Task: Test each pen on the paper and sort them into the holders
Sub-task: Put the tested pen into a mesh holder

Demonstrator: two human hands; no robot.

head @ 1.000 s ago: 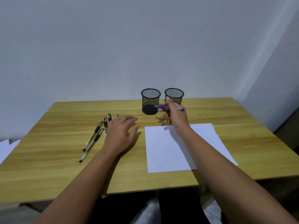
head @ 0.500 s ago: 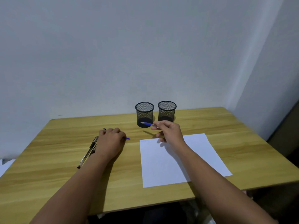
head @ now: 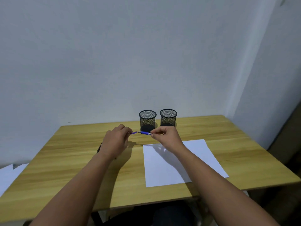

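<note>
My right hand (head: 166,138) pinches a blue pen (head: 144,132) above the table, its tip pointing left. My left hand (head: 116,140) pinches a small blue cap (head: 133,133) just off that tip, a small gap between them. A blank white sheet of paper (head: 177,162) lies on the wooden table (head: 65,168) below my right forearm. Two black mesh holders stand at the back: the left holder (head: 147,120) and the right holder (head: 168,117), both looking empty. Other pens (head: 98,149) lie mostly hidden behind my left wrist.
White sheets (head: 8,175) lie off the table's left edge, lower down. A pale wall rises right behind the table, with a corner at the right. The table's front edge runs close to my body.
My left hand lifted off the pens on the table and came up to the pen tip, now holding the blue cap apart from the pen. The camera tilted upward.
</note>
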